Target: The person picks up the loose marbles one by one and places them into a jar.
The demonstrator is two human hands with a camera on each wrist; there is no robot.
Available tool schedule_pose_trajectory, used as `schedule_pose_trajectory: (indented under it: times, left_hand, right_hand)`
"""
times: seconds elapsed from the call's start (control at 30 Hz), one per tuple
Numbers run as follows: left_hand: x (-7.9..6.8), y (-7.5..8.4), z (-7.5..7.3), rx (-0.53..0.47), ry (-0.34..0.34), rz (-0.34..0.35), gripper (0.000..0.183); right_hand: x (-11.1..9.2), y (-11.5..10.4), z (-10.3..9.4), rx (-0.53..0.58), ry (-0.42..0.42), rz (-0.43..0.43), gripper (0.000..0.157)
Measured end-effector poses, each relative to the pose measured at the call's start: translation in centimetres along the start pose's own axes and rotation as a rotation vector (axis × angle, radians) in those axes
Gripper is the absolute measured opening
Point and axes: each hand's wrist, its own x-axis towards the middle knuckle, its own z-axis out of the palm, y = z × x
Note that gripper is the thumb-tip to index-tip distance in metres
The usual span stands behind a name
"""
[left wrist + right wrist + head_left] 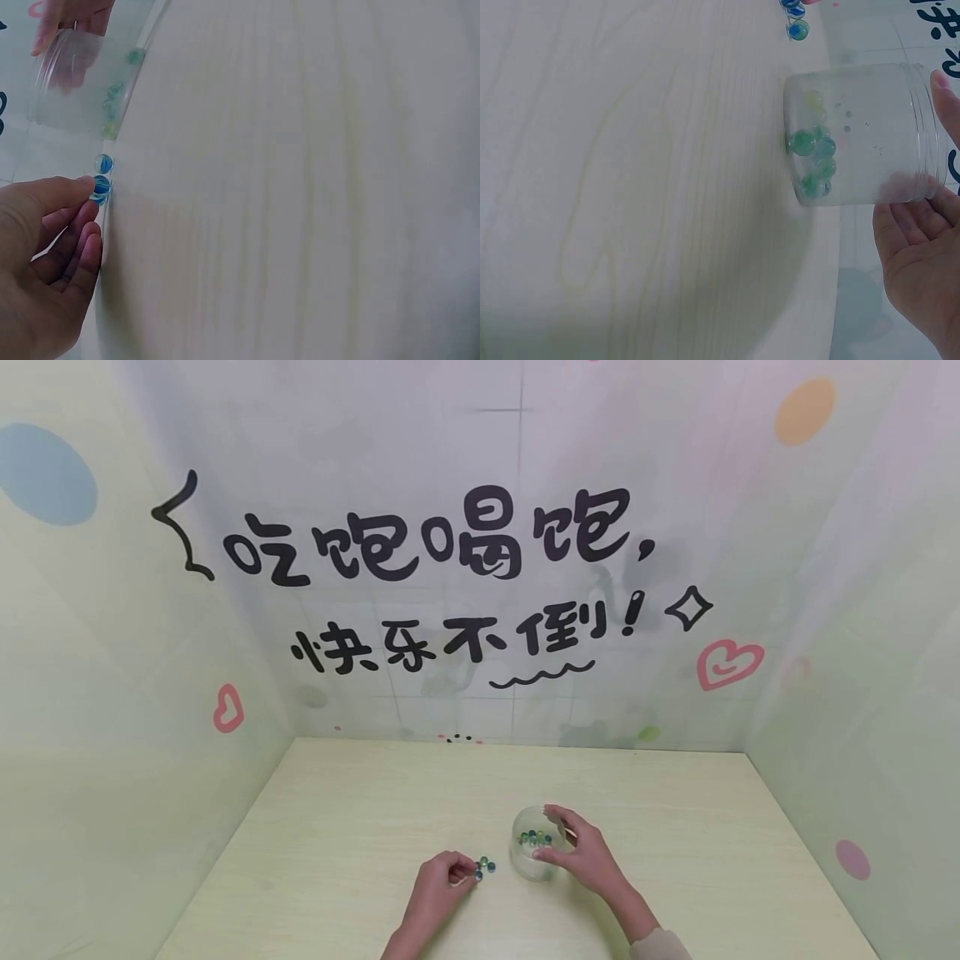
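A clear plastic jar stands upright on the table with several green and blue glass marbles at its bottom. My right hand grips the jar near its threaded rim, thumb on one side and fingers on the other. To the left of the jar, my left hand pinches a blue-striped marble between thumb and forefinger, low at the tabletop. Other loose marbles lie close by its fingertips, between that hand and the jar; the fingers partly hide some of them.
The pale wood-grain table ends at a printed backdrop behind, with matching side walls on the left and right. Dark lettering and pink hearts mark the backdrop.
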Motion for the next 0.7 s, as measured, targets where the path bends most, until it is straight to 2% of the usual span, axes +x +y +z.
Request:
schedule_pose_trajectory:
  times: [0.7]
  left_hand:
    - [0.02,0.25,0.15,0.047,0.003,-0.025,0.01]
  right_hand:
    - [-0.02,-0.08,0.05,-0.026,0.007,0.0,0.069]
